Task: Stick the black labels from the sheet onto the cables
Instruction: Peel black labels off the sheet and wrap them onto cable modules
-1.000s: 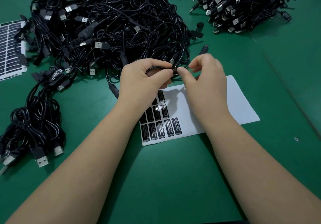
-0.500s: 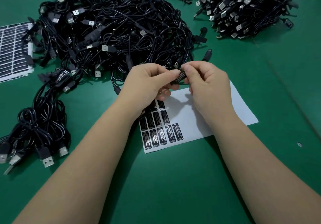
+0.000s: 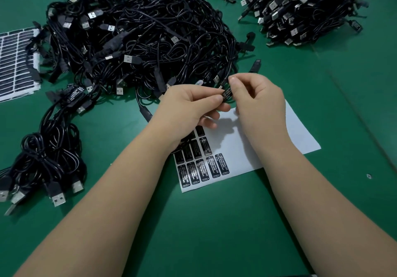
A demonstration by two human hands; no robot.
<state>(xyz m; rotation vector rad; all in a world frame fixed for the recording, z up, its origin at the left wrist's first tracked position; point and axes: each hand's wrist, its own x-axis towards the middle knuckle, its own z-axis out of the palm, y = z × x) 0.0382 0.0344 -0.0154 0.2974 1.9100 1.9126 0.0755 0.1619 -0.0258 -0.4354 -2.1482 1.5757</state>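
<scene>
fingers (image 3: 217, 99) of left hand (image 3: 189, 107) pinched cable's small block (image 3: 227, 94) above sheet (image 3: 236, 147); right hand (image 3: 257, 102) pinched its far end, likely pressing label flat. unlabelled cables (image 3: 150, 40) heaped behind on counter (image 3: 214, 233), within reach.

A green tabletop (image 3: 214, 233) carries everything. A white label sheet (image 3: 300, 134) lies flat on it, with rows of black labels (image 3: 203, 169) at its left end. Beyond the sheet sprawls a big tangled heap of black cables (image 3: 146, 40). Far right of that heap sits a second cable pile (image 3: 305, 8). Left of the sheet lies a small cable bundle (image 3: 49, 156), and beyond that bundle, at the tabletop's left edge, another label sheet (image 3: 17, 61).
</scene>
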